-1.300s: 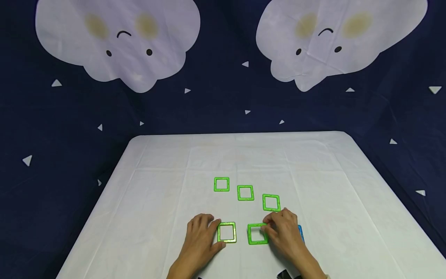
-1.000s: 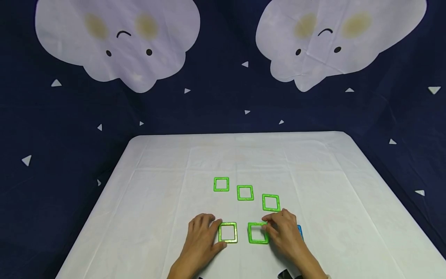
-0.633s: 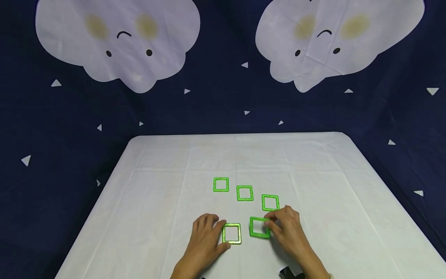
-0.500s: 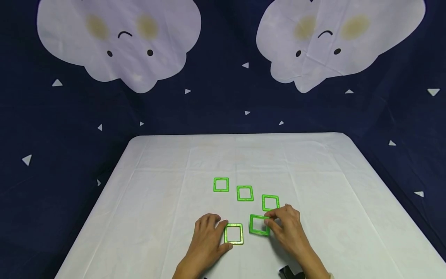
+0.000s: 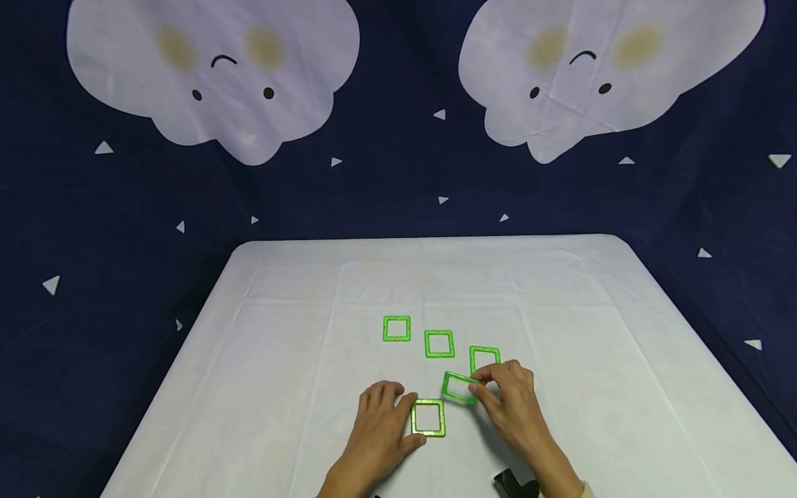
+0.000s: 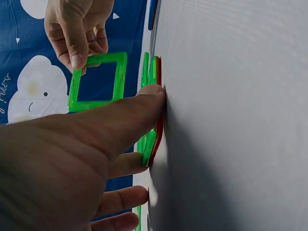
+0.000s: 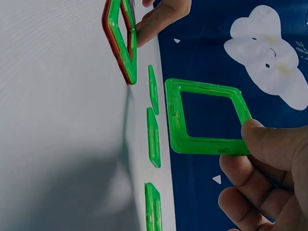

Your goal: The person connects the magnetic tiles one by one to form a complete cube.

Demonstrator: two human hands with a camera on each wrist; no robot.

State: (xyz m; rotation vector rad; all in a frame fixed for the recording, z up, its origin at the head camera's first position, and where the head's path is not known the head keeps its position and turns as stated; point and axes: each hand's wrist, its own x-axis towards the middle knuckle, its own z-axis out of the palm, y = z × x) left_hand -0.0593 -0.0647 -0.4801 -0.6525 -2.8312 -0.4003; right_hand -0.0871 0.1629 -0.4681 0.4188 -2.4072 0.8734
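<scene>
My left hand (image 5: 380,432) grips the left side of a square magnetic tile stack (image 5: 428,434) lying on the table, thumb and a finger at its near and far corners. The wrist views show green on top and a red tile (image 7: 115,48) beneath. My right hand (image 5: 513,408) pinches one green square tile (image 7: 207,147) by its right edge, between thumb and fingers. That tile is off the table and tilted, behind and right of the stack. Farther back lie three green square tiles (image 5: 396,339), (image 5: 439,355), (image 5: 484,349); the rightmost is partly behind my right hand.
A white cloth covers the table (image 5: 280,380). A dark blue curtain (image 5: 398,194) with clouds and triangles hangs behind. A black object (image 5: 515,484) sits by my right wrist. A blue piece (image 6: 152,14) shows at the top of the left wrist view.
My left hand has slid the stack to the right. My right hand has raised its green tile and moved it farther from me, and the tile has become more tilted.
</scene>
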